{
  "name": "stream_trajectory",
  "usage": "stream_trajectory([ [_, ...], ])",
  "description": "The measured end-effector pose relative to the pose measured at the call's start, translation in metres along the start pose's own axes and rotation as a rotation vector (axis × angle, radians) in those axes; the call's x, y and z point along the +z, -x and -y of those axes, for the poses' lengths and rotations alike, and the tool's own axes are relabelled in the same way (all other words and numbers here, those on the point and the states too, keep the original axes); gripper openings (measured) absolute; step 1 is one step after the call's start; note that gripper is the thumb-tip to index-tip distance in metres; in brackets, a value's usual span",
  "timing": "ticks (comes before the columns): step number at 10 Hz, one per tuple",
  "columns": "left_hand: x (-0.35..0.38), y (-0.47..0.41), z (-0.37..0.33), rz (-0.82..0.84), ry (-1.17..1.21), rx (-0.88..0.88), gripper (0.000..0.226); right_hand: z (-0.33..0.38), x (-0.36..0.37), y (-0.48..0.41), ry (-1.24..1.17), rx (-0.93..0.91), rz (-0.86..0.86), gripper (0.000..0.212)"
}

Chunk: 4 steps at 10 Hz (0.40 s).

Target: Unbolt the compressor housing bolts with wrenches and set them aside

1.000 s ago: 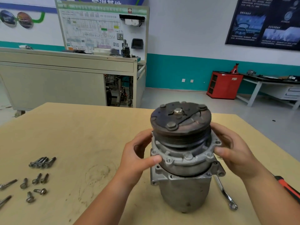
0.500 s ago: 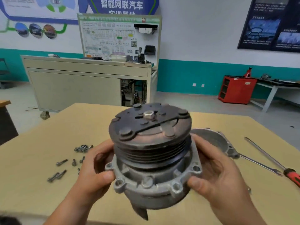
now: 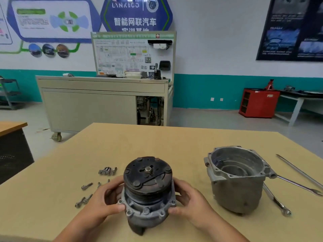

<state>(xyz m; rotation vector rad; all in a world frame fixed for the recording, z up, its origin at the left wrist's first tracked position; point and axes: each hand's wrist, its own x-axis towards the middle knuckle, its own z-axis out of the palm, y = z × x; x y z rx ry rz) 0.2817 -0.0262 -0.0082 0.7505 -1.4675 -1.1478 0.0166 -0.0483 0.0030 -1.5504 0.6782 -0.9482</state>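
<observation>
The tan bench [image 3: 157, 140] filled the foreground. Behind it stood a grey wheeled cabinet [image 3: 87, 109] that carried an upright wiring-diagram board [image 3: 122, 55]. At right, a red cabinet [image 3: 258, 103] stood beside a white-legged table [image 3: 297, 105], below a dark poster [image 3: 293, 28].

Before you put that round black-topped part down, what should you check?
1. Both the left hand and right hand grip the pulley assembly: ok.
2. Empty housing stands upright, apart from it on the right: ok.
3. Loose bolts lie on the table, left of the hands: ok.
4. The wrench lies off the landing spot, beside the housing: ok.
5. The pulley assembly's underside touches the table: cannot tell.
</observation>
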Motion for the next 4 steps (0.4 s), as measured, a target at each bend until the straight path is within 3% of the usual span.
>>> stream_trajectory([
  [1,-0.009,-0.025,0.008,-0.002,0.002,-0.073,0.066,0.001,-0.011,-0.017,0.071,0.035,-0.031,0.090],
  [2,-0.014,-0.048,0.017,-0.051,0.023,-0.148,0.073,-0.005,-0.017,-0.028,0.120,0.064,-0.105,0.063],
  [3,-0.013,-0.065,0.017,-0.043,0.023,-0.196,0.070,-0.003,-0.019,-0.034,0.209,0.129,-0.175,0.059],
  [4,-0.009,-0.065,0.011,-0.049,-0.019,-0.243,0.076,0.019,-0.013,-0.017,0.266,0.262,-0.208,0.073],
])
